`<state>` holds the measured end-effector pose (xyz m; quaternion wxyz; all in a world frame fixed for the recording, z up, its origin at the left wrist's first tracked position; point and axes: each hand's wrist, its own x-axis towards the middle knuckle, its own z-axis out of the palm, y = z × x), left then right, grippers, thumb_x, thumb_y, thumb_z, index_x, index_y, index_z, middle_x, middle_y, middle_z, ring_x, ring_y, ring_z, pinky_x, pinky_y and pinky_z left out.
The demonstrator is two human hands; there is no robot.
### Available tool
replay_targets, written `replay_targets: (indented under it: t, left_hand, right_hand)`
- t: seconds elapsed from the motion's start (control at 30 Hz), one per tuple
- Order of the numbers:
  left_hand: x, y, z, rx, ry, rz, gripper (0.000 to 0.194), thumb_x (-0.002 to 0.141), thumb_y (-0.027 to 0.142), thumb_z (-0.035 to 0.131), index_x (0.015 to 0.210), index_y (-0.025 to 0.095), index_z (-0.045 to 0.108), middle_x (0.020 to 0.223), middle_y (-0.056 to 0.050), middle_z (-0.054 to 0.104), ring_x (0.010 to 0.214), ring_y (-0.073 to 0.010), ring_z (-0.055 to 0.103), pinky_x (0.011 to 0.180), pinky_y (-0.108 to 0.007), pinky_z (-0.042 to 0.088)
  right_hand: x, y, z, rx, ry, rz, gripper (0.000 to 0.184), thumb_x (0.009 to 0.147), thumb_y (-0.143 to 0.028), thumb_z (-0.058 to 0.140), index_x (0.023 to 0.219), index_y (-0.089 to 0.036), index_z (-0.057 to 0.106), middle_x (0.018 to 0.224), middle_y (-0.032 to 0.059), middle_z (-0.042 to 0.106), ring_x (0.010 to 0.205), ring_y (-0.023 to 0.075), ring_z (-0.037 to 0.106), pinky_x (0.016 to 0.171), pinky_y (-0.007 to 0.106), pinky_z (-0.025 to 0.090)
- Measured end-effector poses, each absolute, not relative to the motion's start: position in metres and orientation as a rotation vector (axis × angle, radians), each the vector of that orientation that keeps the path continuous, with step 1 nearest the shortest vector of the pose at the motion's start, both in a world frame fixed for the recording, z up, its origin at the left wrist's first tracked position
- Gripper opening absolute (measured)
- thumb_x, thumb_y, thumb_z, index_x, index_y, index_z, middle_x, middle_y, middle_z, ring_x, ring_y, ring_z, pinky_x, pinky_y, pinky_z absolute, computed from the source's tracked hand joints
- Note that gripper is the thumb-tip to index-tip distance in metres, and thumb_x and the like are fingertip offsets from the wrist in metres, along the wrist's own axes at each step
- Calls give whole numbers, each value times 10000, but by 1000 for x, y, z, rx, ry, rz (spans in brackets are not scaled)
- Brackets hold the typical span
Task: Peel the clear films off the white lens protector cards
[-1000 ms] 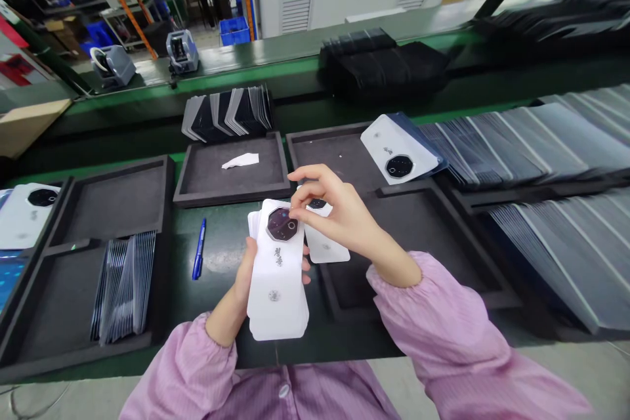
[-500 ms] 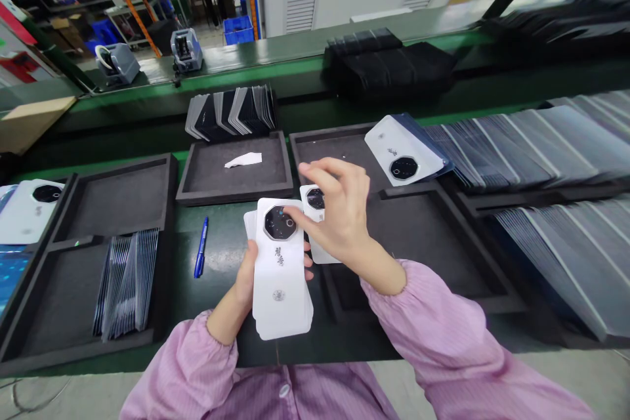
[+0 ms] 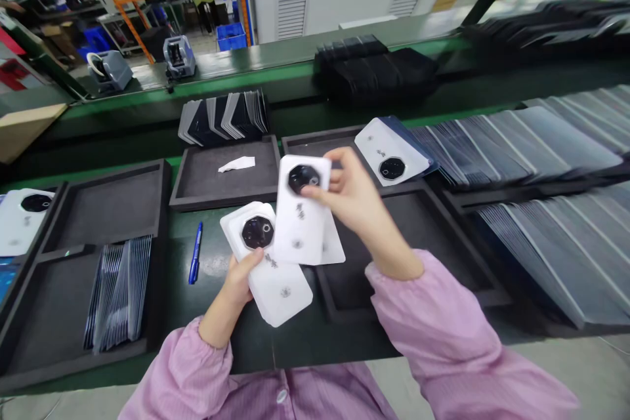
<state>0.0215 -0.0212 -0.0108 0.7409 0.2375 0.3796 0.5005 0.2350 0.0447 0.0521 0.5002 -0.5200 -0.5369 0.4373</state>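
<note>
— How is the right hand (image 3: 357, 200) set?
— It is closed in a pinch, thumb in front and fingers behind; a thin, smooth, round-cornered white panel (image 3: 298, 230) is gripped by its upper right edge. A glossy black octagonal window (image 3: 298, 177) is set near its top, and dark characters and a small round emblem are printed below.

— And the left hand (image 3: 239, 282)?
— It is curled around a slightly fanned stack of matching white panels (image 3: 280, 305), the thumb pressed on the top one just below its octagon. The stack is tilted and partly overlapped by the raised panel; whether they touch cannot be told.

— What is seen nearby?
— Another white panel (image 3: 335, 246) is half covered by the raised one. To the left, a slim blue pen (image 3: 195, 252) is laid on the dark green bench top (image 3: 211, 236).

— And farther out?
— A jagged white paper scrap (image 3: 237, 163) is held in a shallow, matte black tray (image 3: 197, 180); behind it, thin grey-edged dark sheets (image 3: 224, 119) are stood in a zigzag. At the far right, translucent grey sheets (image 3: 551, 262) are overlapped in slanting rows.
</note>
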Motion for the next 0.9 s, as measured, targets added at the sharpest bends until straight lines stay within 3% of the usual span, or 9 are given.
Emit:
replay_targets:
  t: [0.1, 0.17, 0.3, 0.43, 0.67, 0.8, 0.9]
  left_hand:
    - [19, -17, -1, 508, 685, 1135, 645, 682, 388, 850, 1260, 180, 650, 1076, -96, 758, 930, -283, 726, 827, -417, 603]
    - [16, -15, 4, 498, 633, 1146, 667, 722, 406, 825, 1319, 195, 616, 1073, -78, 743, 931, -243, 709, 834, -390, 604]
    - [13, -13, 6, 456, 580, 1103, 690, 694, 542, 831, 1234, 147, 666, 1034, -81, 727, 865, -215, 686, 784, -365, 612]
    - [15, -14, 3, 458, 513, 1038, 804, 666, 687, 783, 1216, 111, 676, 1010, -104, 720, 822, -218, 675, 732, -363, 605]
    - [17, -14, -1, 487, 509, 950, 750, 703, 622, 768, 1234, 102, 663, 1038, -116, 711, 839, -228, 667, 749, -379, 595]
    - [18, -15, 1, 499, 480, 950, 650, 721, 487, 741, 1238, 100, 666, 1061, -133, 723, 853, -246, 679, 755, -387, 590]
    - [17, -16, -2, 525, 467, 931, 626, 716, 441, 727, 1245, 111, 665, 1079, -130, 734, 872, -263, 696, 774, -389, 585]
  right_hand:
    - [271, 62, 50, -1276, -1165, 1142, 662, 575, -372, 859, 1065, -254, 431, 745, -13, 716, 644, 244, 727, 545, 328, 555]
    - [287, 70, 43, -1344, -1220, 1249, 633, 541, -330, 871, 1036, -240, 489, 678, -16, 712, 589, 223, 703, 528, 307, 529]
    - [288, 78, 23, -1492, -1412, 1378, 515, 555, -237, 838, 974, -223, 539, 617, -27, 692, 572, 196, 668, 555, 288, 484]
    - [276, 77, 14, -1620, -1615, 1139, 464, 578, -192, 807, 964, -221, 552, 593, -67, 633, 572, 165, 604, 570, 269, 417]
    - [265, 76, 6, -1816, -1921, 721, 404, 645, -222, 810, 1003, -208, 624, 877, 25, 633, 851, 238, 627, 721, 339, 468]
    - [256, 72, 4, -1849, -1846, 531, 580, 634, -213, 830, 1172, -200, 614, 1136, 135, 567, 1090, 351, 572, 825, 453, 502]
    - [242, 61, 14, -1550, -1798, 459, 508, 722, -207, 782, 1198, -224, 602, 1143, 107, 591, 1011, 284, 613, 825, 429, 526]
